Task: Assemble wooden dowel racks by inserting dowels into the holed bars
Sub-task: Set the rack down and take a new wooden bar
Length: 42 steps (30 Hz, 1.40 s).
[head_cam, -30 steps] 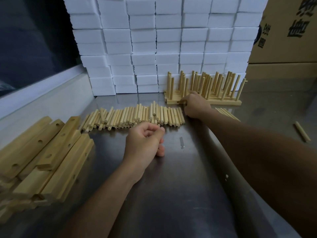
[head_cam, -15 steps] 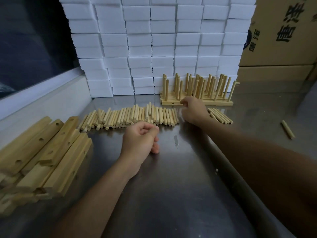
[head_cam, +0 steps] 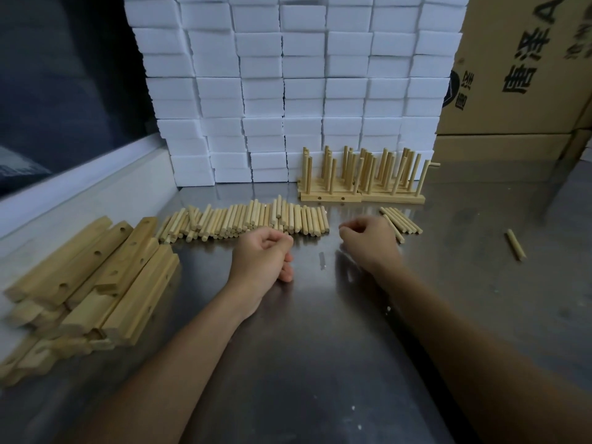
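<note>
two bare hands rest on the steel table [head_cam: 320, 363] in front of a row of loose dowels [head_cam: 250, 221].
the left hand [head_cam: 261, 256] lies in a loose fist holding nothing; the right hand [head_cam: 368, 240] has curled fingers, and i cannot tell if it pinches anything. finished racks [head_cam: 362, 184] stand at the back, holed bars [head_cam: 89, 277] lie piled on the left.

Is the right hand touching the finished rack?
Apart. Head view shows the right hand near the table, bare steel between it and the rack.
</note>
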Motion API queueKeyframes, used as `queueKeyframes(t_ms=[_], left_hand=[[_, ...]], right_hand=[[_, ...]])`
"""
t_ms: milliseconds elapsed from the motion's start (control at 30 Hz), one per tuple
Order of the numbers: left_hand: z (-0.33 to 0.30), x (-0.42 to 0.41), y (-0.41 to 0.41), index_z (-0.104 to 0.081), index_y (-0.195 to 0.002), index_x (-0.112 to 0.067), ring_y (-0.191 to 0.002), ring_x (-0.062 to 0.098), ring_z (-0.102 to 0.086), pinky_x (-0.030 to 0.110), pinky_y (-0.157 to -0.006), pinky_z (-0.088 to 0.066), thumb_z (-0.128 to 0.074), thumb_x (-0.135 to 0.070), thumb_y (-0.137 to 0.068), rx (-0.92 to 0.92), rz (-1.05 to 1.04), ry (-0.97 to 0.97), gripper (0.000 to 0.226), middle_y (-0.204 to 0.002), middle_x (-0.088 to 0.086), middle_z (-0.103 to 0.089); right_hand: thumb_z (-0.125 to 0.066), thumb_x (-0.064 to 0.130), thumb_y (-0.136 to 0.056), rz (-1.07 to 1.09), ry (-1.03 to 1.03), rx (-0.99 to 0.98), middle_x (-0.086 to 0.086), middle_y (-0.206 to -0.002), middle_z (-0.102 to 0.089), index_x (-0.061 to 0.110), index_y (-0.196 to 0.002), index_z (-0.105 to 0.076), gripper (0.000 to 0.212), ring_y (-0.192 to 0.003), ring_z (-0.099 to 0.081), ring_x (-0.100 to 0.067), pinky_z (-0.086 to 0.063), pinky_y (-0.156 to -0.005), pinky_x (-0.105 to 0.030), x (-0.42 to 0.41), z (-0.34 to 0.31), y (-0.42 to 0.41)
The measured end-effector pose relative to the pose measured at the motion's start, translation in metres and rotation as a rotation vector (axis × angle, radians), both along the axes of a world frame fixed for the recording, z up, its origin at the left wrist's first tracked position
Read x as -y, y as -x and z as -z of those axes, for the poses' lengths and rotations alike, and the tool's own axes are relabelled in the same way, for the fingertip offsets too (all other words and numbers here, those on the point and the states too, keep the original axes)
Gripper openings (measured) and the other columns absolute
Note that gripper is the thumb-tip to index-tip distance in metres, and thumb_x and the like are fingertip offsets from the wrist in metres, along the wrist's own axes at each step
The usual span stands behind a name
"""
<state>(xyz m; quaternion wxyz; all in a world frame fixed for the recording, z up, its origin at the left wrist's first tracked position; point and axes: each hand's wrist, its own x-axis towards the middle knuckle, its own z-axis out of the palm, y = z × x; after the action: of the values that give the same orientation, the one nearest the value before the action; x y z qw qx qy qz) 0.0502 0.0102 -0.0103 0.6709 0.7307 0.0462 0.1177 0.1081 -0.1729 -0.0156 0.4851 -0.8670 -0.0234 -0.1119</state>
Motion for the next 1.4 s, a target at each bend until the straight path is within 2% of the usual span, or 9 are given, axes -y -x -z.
queueKeyframes(t_ms=[300, 367, 467, 633, 767, 900, 1067, 1267, 1400], left_hand=[[-0.002, -0.001, 0.008, -0.067, -0.085, -0.013, -0.05, 0.016, -0.06, 0.03, -0.05, -0.055, -0.059, -0.01, -0.094, 0.081, -0.026, -0.154, 0.013, -0.066, 0.003, -0.065], [-0.005, -0.002, 0.01, -0.067, -0.081, -0.016, -0.054, 0.014, -0.061, 0.028, -0.053, -0.055, -0.061, -0.012, -0.093, 0.162, -0.019, -0.286, 0.014, -0.067, 0.0, -0.065], [-0.011, -0.01, 0.011, -0.064, -0.079, -0.022, -0.06, 0.001, -0.057, 0.013, -0.055, -0.044, -0.064, -0.017, -0.092, 0.288, -0.084, -0.591, 0.014, -0.067, -0.011, -0.062], [-0.019, -0.046, 0.009, -0.063, -0.081, -0.021, -0.068, 0.012, -0.052, 0.039, -0.096, -0.025, -0.059, -0.028, -0.092, 0.373, -0.466, -1.043, 0.013, -0.072, -0.007, -0.064], [-0.027, -0.067, 0.012, -0.065, -0.095, -0.016, -0.097, 0.025, -0.054, 0.053, -0.106, -0.018, -0.064, -0.022, -0.086, 0.255, -0.651, -1.213, 0.011, -0.098, 0.005, -0.062], [-0.035, -0.076, 0.017, -0.065, -0.103, -0.018, -0.11, 0.033, -0.051, 0.055, -0.105, -0.024, -0.071, -0.008, -0.078, -0.017, -0.766, -1.253, 0.028, -0.108, 0.01, -0.06], [-0.041, -0.082, 0.019, -0.061, -0.111, -0.013, -0.113, 0.038, -0.045, 0.05, -0.091, -0.039, -0.069, -0.006, -0.081, -0.148, -0.751, -1.221, 0.031, -0.119, 0.017, -0.051], [-0.044, -0.082, 0.021, -0.059, -0.114, -0.008, -0.108, 0.039, -0.049, 0.046, -0.086, -0.042, -0.069, -0.005, -0.083, -0.14, -0.726, -1.216, 0.032, -0.118, 0.02, -0.052], [-0.044, -0.067, 0.021, -0.059, -0.119, -0.006, -0.107, 0.037, -0.049, 0.042, -0.086, -0.041, -0.064, 0.001, -0.086, 0.008, -0.708, -1.153, 0.034, -0.119, 0.02, -0.054]], right_hand=[[-0.057, 0.021, -0.097, 0.014, 0.066, 0.037, 0.013, -0.087, -0.063, 0.022, -0.109, -0.068, 0.016, -0.063, -0.064, -0.008, -0.041, -0.039, -0.008, 0.0, 0.007, 0.014], [-0.058, 0.021, -0.097, 0.009, 0.07, 0.036, 0.011, -0.089, -0.065, 0.023, -0.108, -0.068, 0.015, -0.059, -0.065, -0.009, -0.042, -0.039, -0.009, -0.001, 0.008, 0.015], [-0.057, 0.022, -0.098, 0.011, 0.035, 0.009, 0.008, -0.088, -0.065, 0.024, -0.107, -0.066, 0.013, -0.054, -0.065, -0.011, -0.044, -0.041, -0.011, 0.001, 0.008, 0.015], [-0.057, 0.02, -0.098, 0.026, -0.016, 0.025, 0.01, -0.081, -0.065, 0.019, -0.109, -0.069, 0.016, -0.047, -0.061, -0.007, -0.049, -0.041, -0.016, 0.0, 0.007, 0.017], [-0.058, 0.02, -0.098, 0.009, -0.005, 0.025, 0.012, -0.082, -0.065, 0.018, -0.11, -0.069, 0.017, -0.05, -0.062, -0.008, -0.05, -0.042, -0.015, 0.001, 0.007, 0.018], [-0.057, 0.021, -0.098, -0.011, 0.02, 0.019, 0.013, -0.084, -0.063, 0.018, -0.111, -0.067, 0.017, -0.054, -0.061, -0.005, -0.045, -0.04, -0.01, 0.001, 0.008, 0.018], [-0.057, 0.021, -0.098, -0.008, 0.028, 0.016, 0.012, -0.084, -0.064, 0.018, -0.111, -0.067, 0.017, -0.059, -0.064, -0.011, -0.047, -0.042, -0.012, 0.002, 0.007, 0.017], [-0.058, 0.023, -0.098, -0.004, 0.028, 0.013, 0.012, -0.084, -0.064, 0.02, -0.111, -0.067, 0.017, -0.058, -0.065, -0.01, -0.046, -0.041, -0.011, 0.002, 0.007, 0.017], [-0.058, 0.023, -0.097, -0.01, 0.041, 0.021, 0.01, -0.088, -0.065, 0.021, -0.11, -0.067, 0.015, -0.064, -0.067, -0.012, -0.045, -0.041, -0.011, -0.001, 0.006, 0.018]])
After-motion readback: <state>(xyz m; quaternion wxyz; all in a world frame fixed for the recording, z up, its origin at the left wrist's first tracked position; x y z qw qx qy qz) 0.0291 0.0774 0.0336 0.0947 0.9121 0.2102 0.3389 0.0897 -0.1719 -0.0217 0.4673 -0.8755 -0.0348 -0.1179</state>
